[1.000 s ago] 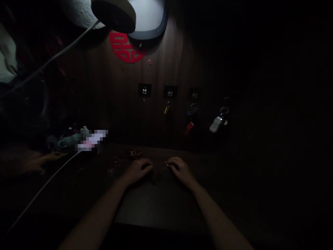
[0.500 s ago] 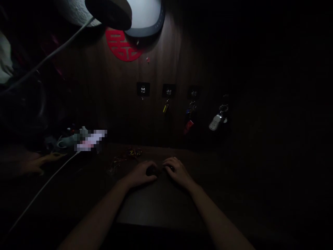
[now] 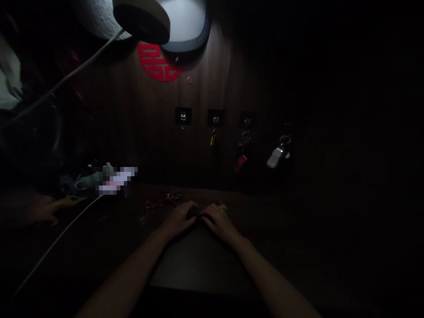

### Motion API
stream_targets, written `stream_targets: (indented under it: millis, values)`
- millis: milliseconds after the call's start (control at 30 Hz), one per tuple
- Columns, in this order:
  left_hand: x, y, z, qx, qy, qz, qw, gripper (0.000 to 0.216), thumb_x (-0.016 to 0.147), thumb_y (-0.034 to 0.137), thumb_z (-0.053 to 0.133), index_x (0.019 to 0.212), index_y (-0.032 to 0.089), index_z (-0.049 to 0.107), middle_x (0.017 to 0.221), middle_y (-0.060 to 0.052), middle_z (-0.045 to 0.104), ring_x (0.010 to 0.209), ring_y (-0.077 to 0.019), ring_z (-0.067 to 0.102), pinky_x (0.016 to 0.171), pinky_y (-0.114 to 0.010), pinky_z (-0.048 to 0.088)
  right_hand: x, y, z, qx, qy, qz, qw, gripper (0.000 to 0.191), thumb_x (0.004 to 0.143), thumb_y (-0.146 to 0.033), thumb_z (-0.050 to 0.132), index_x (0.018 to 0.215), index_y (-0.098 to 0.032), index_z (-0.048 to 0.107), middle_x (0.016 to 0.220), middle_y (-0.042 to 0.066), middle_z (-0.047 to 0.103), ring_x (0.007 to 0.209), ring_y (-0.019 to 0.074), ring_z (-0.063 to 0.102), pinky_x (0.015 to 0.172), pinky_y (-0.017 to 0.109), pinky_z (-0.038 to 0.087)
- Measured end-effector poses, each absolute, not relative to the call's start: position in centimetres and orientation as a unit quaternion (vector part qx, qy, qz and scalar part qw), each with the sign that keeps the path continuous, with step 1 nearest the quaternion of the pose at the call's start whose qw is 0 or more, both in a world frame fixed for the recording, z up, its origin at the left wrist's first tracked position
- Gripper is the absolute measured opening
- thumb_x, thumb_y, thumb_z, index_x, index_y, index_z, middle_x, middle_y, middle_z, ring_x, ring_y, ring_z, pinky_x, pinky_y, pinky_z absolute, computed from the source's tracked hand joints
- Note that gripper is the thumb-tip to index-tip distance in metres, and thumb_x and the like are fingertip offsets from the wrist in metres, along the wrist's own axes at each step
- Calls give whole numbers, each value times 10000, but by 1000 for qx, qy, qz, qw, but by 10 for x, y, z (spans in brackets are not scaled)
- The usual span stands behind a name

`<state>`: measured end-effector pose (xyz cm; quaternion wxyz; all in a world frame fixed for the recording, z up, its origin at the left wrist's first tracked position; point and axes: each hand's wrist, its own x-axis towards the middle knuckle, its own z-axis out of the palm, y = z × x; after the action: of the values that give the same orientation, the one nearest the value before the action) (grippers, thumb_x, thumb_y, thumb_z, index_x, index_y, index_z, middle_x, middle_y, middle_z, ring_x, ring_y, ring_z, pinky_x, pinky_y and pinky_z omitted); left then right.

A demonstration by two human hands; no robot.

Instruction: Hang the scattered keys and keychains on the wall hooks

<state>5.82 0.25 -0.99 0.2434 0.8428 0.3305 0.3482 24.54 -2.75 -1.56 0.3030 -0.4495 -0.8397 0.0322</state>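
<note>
In dim light, my left hand (image 3: 180, 218) and my right hand (image 3: 217, 221) rest close together over the dark desk top (image 3: 195, 269). Their thumbs and fingers are bent inward and meet in the middle. Whatever lies between the fingertips is too dark to make out. Just beyond my right fingers is a small shiny item (image 3: 224, 206). A small heap of red and yellow pieces (image 3: 171, 195) lies past my left hand, and thin clear and reddish bits (image 3: 147, 212) are scattered to its left.
Another person's hand (image 3: 46, 211) rests at the left, near a lit, blurred-out screen (image 3: 117, 180) with a white cable (image 3: 62, 232). Keys (image 3: 243, 162) and a grey fob (image 3: 275, 157) hang from wall hooks. A lamp (image 3: 142, 20) and a red paper cutout (image 3: 160, 64) are above.
My right hand has shifted left, and its fingers now meet those of my left hand. The small shiny item beyond the right hand has come into view. The camera has tilted slightly.
</note>
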Motion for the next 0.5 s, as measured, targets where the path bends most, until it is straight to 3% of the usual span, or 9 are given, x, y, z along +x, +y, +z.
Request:
stream_targets:
  millis: [300, 500]
  values:
    - [61, 6, -10, 819, 334, 380, 271, 175, 764, 214, 532, 911, 193, 625, 941, -32, 658, 889, -162, 591, 830, -276, 434, 246, -32, -6, -445, -826, -41, 342, 200, 846, -162, 485, 993, -233, 601, 917, 39, 649, 896, 196, 536, 786, 352, 369]
    - [63, 7, -3, 759, 367, 409, 348, 173, 760, 304, 543, 809, 175, 648, 823, -19, 670, 821, -174, 599, 782, -279, 437, 249, -29, -7, -452, -805, -82, 376, 211, 845, -151, 475, 993, -215, 611, 916, 55, 646, 895, 198, 540, 769, 342, 370]
